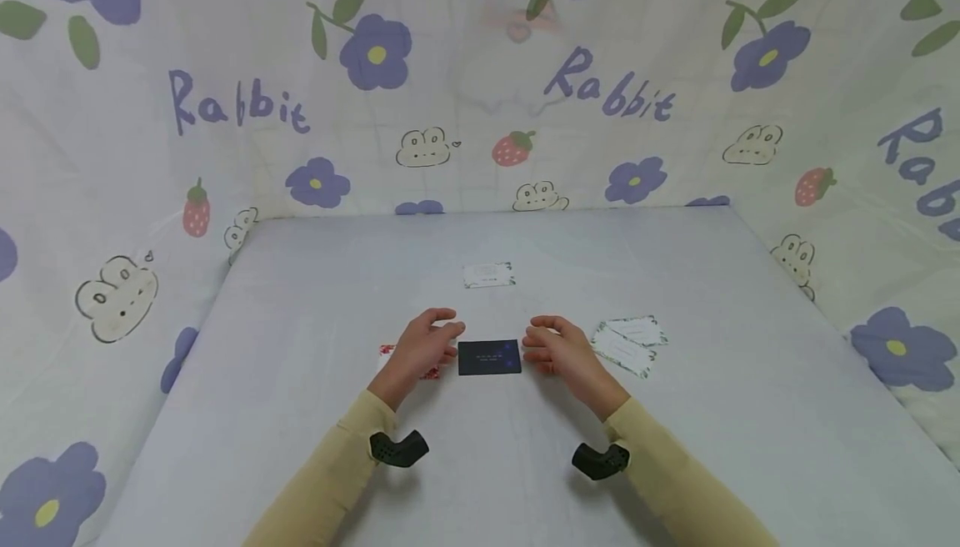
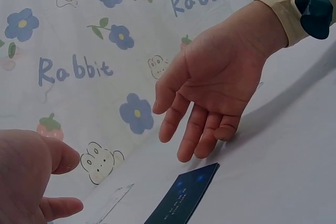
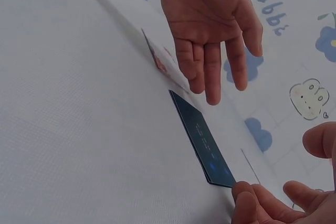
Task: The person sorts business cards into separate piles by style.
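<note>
A dark blue card (image 1: 489, 368) with small pale print and blue spots lies flat on the table between my two hands. In the right wrist view a second thin edge shows beneath this card (image 3: 202, 142). My left hand (image 1: 422, 353) hovers at its left side, fingers loosely bent and holding nothing. Partly hidden under that hand is a white card with red patterning (image 1: 387, 352). On the other side my right hand (image 1: 566, 357) has relaxed, spread fingers with nothing in them. Its fingertips come right up to the dark card's right end in the right wrist view.
Two white cards with green leaf borders (image 1: 633, 332) overlap to the right of my right hand. Farther back lies a single leaf-bordered white card (image 1: 489, 275). A patterned curtain (image 1: 465, 97) walls the white table (image 1: 337, 280) at the back and both sides.
</note>
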The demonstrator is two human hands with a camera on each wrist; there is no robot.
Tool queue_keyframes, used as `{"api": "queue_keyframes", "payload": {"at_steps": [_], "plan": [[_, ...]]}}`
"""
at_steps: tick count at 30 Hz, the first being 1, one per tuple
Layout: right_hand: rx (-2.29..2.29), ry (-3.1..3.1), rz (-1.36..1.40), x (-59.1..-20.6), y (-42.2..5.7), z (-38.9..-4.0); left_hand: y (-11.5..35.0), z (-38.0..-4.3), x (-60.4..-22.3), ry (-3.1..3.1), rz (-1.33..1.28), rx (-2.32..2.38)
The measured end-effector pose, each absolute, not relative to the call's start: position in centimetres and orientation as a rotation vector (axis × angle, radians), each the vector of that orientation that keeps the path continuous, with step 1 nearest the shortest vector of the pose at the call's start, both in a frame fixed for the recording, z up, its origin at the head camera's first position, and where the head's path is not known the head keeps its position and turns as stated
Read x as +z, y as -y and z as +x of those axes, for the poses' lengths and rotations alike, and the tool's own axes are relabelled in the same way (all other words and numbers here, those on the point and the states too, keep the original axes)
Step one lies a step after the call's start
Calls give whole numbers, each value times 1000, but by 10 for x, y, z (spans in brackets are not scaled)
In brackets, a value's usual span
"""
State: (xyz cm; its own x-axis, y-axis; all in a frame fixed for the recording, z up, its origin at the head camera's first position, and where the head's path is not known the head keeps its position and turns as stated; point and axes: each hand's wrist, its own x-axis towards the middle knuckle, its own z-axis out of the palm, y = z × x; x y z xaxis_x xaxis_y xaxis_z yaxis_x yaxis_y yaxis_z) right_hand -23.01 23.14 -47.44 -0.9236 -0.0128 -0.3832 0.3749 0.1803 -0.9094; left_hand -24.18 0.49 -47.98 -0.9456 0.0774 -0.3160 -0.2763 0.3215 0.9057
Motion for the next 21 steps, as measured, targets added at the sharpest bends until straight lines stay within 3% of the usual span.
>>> {"api": "queue_keyframes", "payload": {"at_steps": [6,21], "plan": [[-1804,-2171,338,-476,-234,-235,-6,-251,-479,-2297,-174,1662],[-1757,-2256,360,-476,-243,-292,-10,-304,-485,-2363,-201,1570]]}}
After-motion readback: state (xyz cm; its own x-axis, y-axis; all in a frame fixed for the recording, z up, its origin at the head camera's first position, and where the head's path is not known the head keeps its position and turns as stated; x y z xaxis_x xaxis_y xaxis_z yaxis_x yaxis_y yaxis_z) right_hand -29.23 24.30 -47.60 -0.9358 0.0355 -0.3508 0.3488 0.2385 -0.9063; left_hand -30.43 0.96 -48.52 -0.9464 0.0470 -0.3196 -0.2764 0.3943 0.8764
